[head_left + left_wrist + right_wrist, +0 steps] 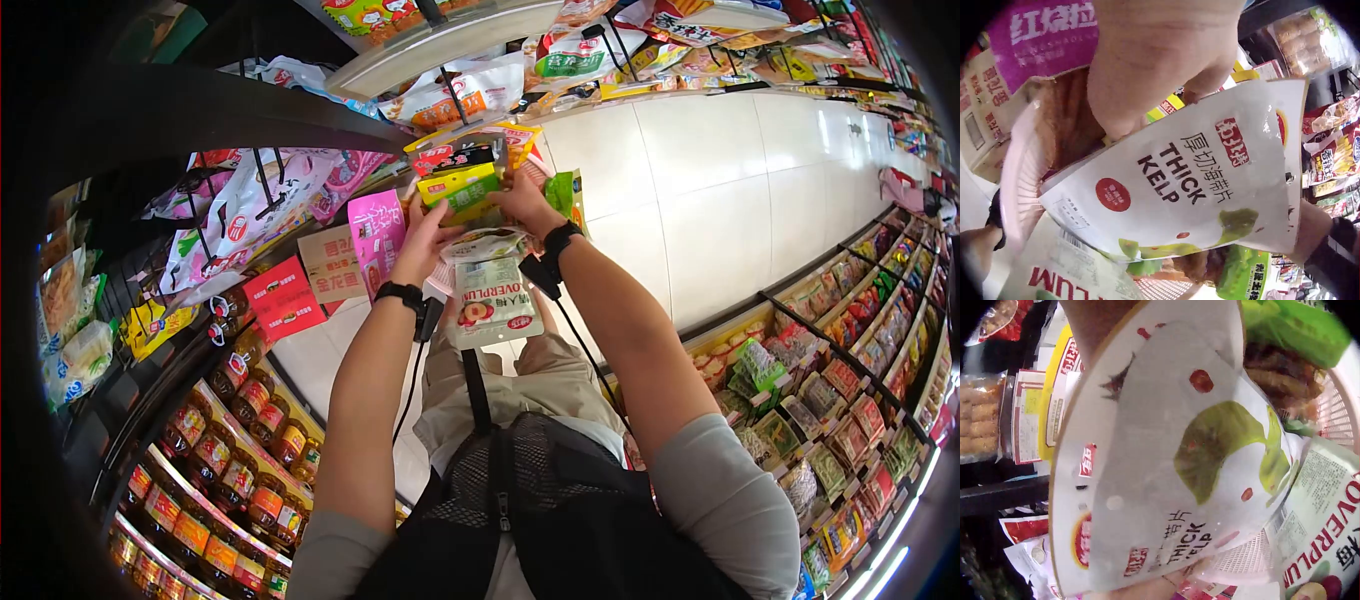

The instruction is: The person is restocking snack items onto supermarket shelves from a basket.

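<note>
In the head view a yellow-and-green snack pouch point(458, 190) is between my two hands. My left hand point(428, 240) grips its lower left edge and my right hand point(528, 203) grips its right side. A white "Thick Kelp" pouch point(1179, 181) stands nearer to me, hiding parts of both hands in the wrist views. Below it leans a pale green "Overplum" pouch point(495, 300). These packs crowd a pink plastic basket point(1017, 181), along with a bright green pack point(566, 195) at its right. Brown packaged food point(1282, 375) lies inside.
Hanging snack bags point(245, 220) line the shelf at left and ahead. A magenta pouch point(377, 240) and a red card point(285, 300) sit left of the basket. Oil bottles point(215, 450) fill the lower left shelves; small packs point(830, 400) fill those at right. Tiled floor point(700, 200) extends ahead.
</note>
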A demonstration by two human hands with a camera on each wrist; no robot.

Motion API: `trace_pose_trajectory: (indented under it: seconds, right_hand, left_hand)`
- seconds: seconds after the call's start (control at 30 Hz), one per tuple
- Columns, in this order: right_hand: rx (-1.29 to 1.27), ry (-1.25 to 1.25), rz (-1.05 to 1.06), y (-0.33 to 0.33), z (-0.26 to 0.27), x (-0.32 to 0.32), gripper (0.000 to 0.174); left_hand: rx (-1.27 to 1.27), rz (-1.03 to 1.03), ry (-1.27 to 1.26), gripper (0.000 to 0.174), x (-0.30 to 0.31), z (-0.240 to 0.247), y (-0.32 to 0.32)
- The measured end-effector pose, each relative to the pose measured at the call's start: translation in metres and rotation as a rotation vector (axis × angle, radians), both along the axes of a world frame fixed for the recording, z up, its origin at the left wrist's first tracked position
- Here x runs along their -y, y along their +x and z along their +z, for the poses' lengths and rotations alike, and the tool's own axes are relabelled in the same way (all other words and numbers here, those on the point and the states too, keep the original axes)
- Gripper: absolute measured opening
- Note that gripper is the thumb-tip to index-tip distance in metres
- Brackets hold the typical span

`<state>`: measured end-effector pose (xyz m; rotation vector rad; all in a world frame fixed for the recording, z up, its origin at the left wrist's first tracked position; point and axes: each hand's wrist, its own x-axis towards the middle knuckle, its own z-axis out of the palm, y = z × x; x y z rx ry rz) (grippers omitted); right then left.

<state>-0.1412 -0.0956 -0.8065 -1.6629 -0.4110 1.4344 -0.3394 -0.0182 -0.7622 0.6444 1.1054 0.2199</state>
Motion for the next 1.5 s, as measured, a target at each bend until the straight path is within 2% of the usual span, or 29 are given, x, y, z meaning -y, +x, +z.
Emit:
trace_pose_trajectory:
  seconds: [0.03,0.13,0.23,0.37,0.4,0.47,0.57,0.67,0.7,0.8,0.93,1.03,1.13,1.17,1.2,1.27,1.33,1.43,1.5]
  right_hand:
    - [0.029,-0.055,0.025,-0.002,0.0,0.001,0.055]
    - [0.335,0.131,0.194,-0.008,-0.024,0.013,0.049]
    - [0.486,-0.086,0.283,-0.009,-0.007,0.024,0.042]
    - [0.509,-0.043,0.446,-0.014,-0.004,0.039,0.038]
    - [0.418,-0.028,0.417,-0.015,0.004,0.042,0.039]
    - [0.047,0.079,0.167,-0.019,0.007,0.046,0.046]
    - [0.01,0.029,-0.059,-0.019,0.014,0.035,0.053]
    - [0.032,0.046,-0.253,-0.016,0.012,0.02,0.057]
    - [0.009,0.144,-0.357,-0.019,0.022,0.01,0.058]
    - [0.266,-0.026,-0.036,-0.008,-0.007,-0.004,0.066]
    - [0.246,-0.104,-0.046,-0.012,-0.022,-0.007,0.064]
    - [0.045,-0.057,-0.075,-0.013,-0.012,-0.002,0.049]
    - [0.021,-0.072,0.153,-0.015,-0.003,0.01,0.034]
    - [0.181,-0.008,0.159,-0.024,-0.013,0.017,0.026]
    - [0.322,-0.002,0.203,-0.026,-0.002,0.025,0.028]
    - [0.291,-0.072,0.243,-0.03,0.026,0.038,0.026]
    - [0.355,0.061,0.263,-0.037,0.032,0.06,0.021]
    - [0.357,0.098,0.289,-0.045,0.03,0.082,0.022]
    - [0.324,0.065,0.271,-0.047,0.034,0.086,0.032]
  left_hand:
    - [-0.024,0.047,-0.052,0.072,-0.003,-0.003,0.003]
    - [-0.208,-0.046,-0.082,0.056,-0.007,-0.011,0.002]
    - [-0.214,-0.078,-0.025,0.036,0.001,-0.012,-0.008]
    - [-0.285,-0.155,0.116,0.021,0.019,-0.016,-0.028]
    - [-0.325,-0.209,0.139,0.027,0.02,-0.017,-0.032]
    - [-0.404,-0.446,0.653,0.034,0.022,-0.085,-0.056]
    - [-0.226,0.027,0.314,0.04,0.025,-0.053,-0.031]
    - [0.029,0.214,-0.13,0.049,0.01,-0.022,-0.01]
    - [-0.005,0.237,-0.053,0.049,0.005,-0.024,-0.006]
    - [-0.037,0.149,0.022,0.041,-0.009,-0.009,0.011]
    - [-0.019,0.111,0.043,0.04,-0.024,-0.036,0.017]
    - [-0.253,0.016,-0.045,0.039,-0.025,-0.02,0.018]
    - [-0.175,-0.054,-0.024,0.042,-0.017,-0.039,0.0]
    - [-0.162,-0.019,0.006,0.038,-0.009,-0.036,-0.006]
    - [-0.076,-0.003,-0.004,0.03,-0.002,-0.047,-0.019]
    - [-0.099,0.015,0.059,0.025,0.018,-0.008,-0.022]
    - [-0.073,-0.038,0.129,0.024,0.038,-0.002,-0.037]
    - [-0.165,-0.122,0.258,0.031,0.062,0.001,-0.057]
    - [-0.23,-0.151,0.4,0.037,0.074,-0.011,-0.068]
